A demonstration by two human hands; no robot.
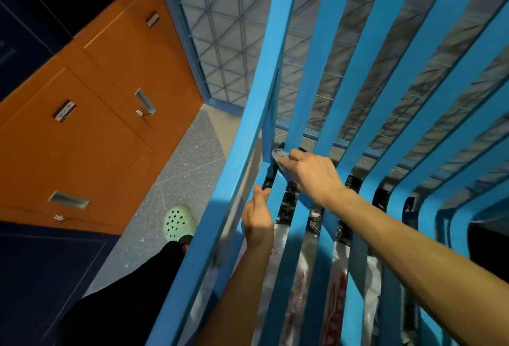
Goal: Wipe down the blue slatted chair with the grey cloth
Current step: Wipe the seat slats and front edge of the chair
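The blue slatted chair [325, 75] fills the right half of the head view, its slats running from lower left to upper right. My right hand [311, 175] reaches across the slats and grips the grey cloth [279, 155], a small bunch of which shows at my fingertips against a slat near the chair's left side rail. My left hand [257, 219] sits lower, fingers curled around the slat beside that rail. Most of the cloth is hidden under my right hand.
Orange locker doors [91, 114] with metal handles stand at left, dark blue panels [41, 276] beside them. My foot in a pale green clog [177, 221] rests on speckled grey floor. White and black bags [303, 271] show through the slats. A wire mesh panel [228, 28] rises behind.
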